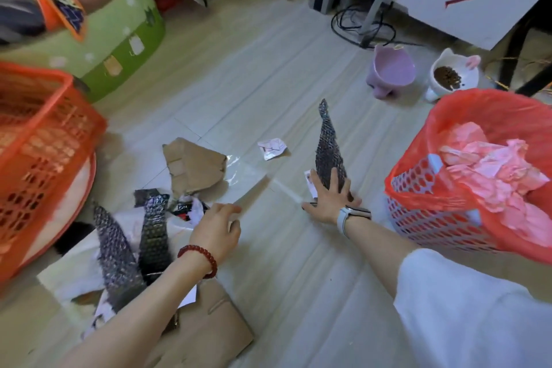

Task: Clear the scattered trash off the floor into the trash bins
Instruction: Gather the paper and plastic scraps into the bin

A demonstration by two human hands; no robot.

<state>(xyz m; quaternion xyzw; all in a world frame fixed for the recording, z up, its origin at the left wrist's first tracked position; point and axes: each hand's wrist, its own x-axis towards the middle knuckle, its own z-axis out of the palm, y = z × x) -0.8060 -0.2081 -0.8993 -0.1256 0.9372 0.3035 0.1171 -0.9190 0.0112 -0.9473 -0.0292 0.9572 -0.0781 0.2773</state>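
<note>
The right hand (330, 197) lies flat on the near end of a dark bubble-wrap strip (328, 146) on the floor — just left of the red-lined bin (448, 212). The left hand (216, 228) hovers, fingers loosely curled, near torn cardboard (195, 166) — crumpled paper (271, 148) lies farther off.

Pale tiled floor (268, 75) — torn cardboard (194, 164), crumpled paper (271, 148), black bubble-wrap strip (328, 152) on it.

At 2 o'clock from the right hand (330, 194) stands a perforated plastic bin (433, 218) lined with glossy red film; matt crumpled paper (271, 148) lies at 11. Dark bubble wrap (328, 152) looks bumpy and shiny, torn cardboard (194, 164) matt, the floor (239, 84) smooth
</note>
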